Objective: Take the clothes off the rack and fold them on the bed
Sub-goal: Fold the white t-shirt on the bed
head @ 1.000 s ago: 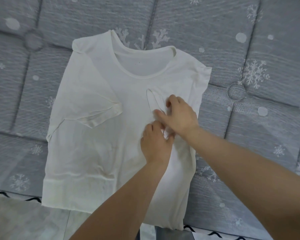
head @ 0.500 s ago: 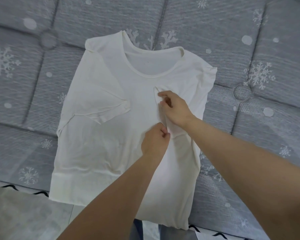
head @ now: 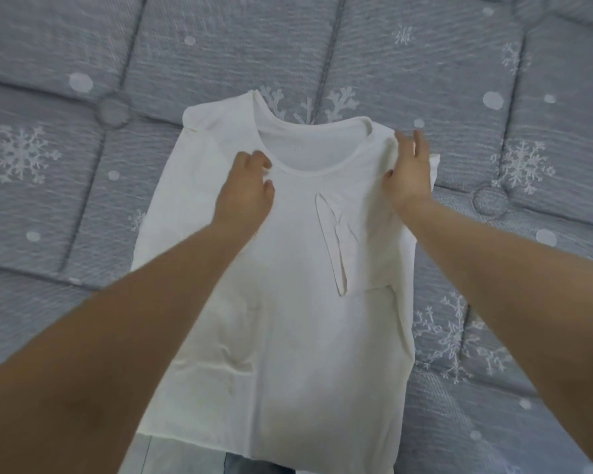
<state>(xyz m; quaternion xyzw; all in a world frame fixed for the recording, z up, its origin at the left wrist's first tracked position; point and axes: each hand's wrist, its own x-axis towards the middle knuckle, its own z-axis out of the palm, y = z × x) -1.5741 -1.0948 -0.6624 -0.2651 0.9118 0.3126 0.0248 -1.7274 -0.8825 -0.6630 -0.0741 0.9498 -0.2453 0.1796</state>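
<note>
The white T-shirt [head: 298,302] lies flat on the grey snowflake mattress [head: 83,234], both sleeves folded in. Half a second ago both hands worked at the folded sleeve in the middle; now they are at the shoulders. The left hand [head: 247,189] pinches cloth beside the collar, the right hand [head: 408,172] grips the shoulder edge.
</note>
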